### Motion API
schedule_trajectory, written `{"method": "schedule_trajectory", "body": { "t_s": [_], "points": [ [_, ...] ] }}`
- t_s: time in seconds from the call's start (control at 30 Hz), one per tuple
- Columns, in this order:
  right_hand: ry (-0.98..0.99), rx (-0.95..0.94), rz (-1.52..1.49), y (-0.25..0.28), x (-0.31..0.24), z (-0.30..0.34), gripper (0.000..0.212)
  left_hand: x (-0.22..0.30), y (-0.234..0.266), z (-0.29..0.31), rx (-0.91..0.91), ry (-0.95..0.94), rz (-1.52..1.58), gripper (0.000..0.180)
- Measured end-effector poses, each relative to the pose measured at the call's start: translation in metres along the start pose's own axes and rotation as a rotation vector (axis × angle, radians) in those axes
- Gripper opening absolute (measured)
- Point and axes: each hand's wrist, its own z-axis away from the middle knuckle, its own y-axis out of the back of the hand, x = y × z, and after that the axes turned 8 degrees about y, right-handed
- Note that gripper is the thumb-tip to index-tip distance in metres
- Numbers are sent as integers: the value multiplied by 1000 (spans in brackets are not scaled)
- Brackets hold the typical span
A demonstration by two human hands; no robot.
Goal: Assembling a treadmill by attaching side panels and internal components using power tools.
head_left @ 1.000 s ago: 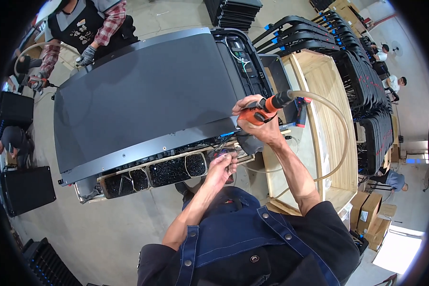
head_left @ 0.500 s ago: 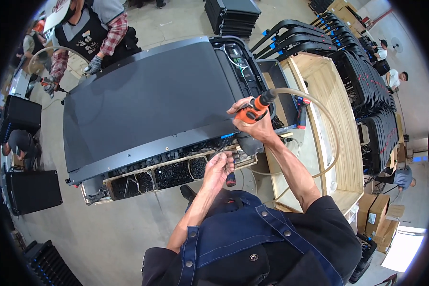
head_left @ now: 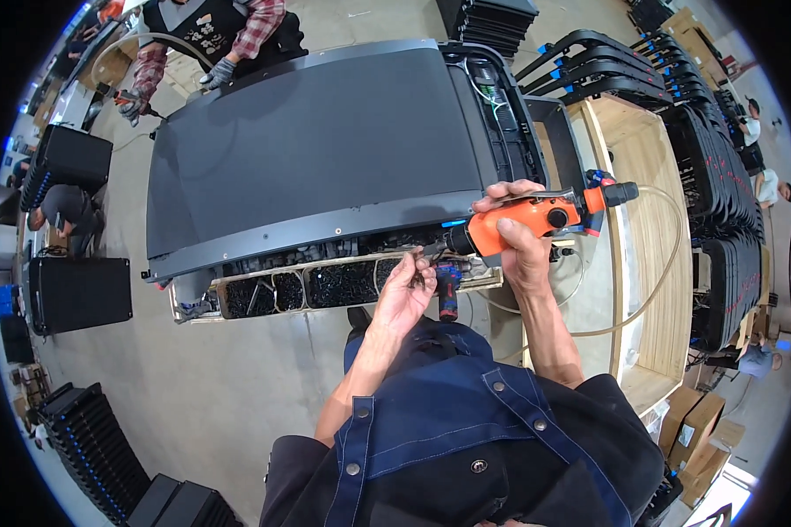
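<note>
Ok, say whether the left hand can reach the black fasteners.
Probably yes: the left hand is beside the open bins of black fasteners, with nothing visible between, though it is near the orange air driver.

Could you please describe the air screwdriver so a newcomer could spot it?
Start at the long dark treadmill deck. By its near right corner, the bare right hand grips the air screwdriver. Bright orange, it stands apart from the blue cordless driver.

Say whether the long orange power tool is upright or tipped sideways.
Tipped sideways: in the right hand, the orange power tool points its black tip toward the left hand.
</note>
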Motion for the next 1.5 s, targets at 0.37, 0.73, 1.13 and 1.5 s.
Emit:
{"method": "schedule_trajectory", "body": {
  "t_s": [0.37,0.73,1.13,1.5],
  "points": [
    [36,188,115,-44,46,17,47,45,-4,18,135,-8,85,25],
    [195,-43,384,-141,110,20,47,128,5,24,159,115,141,27],
    [102,-420,707,-178,152,-11,43,161,25,75,315,149,-652,39],
    [-6,-242,562,-187,145,-17,45,199,22,119,245,1,-829,24]
  ]
}}
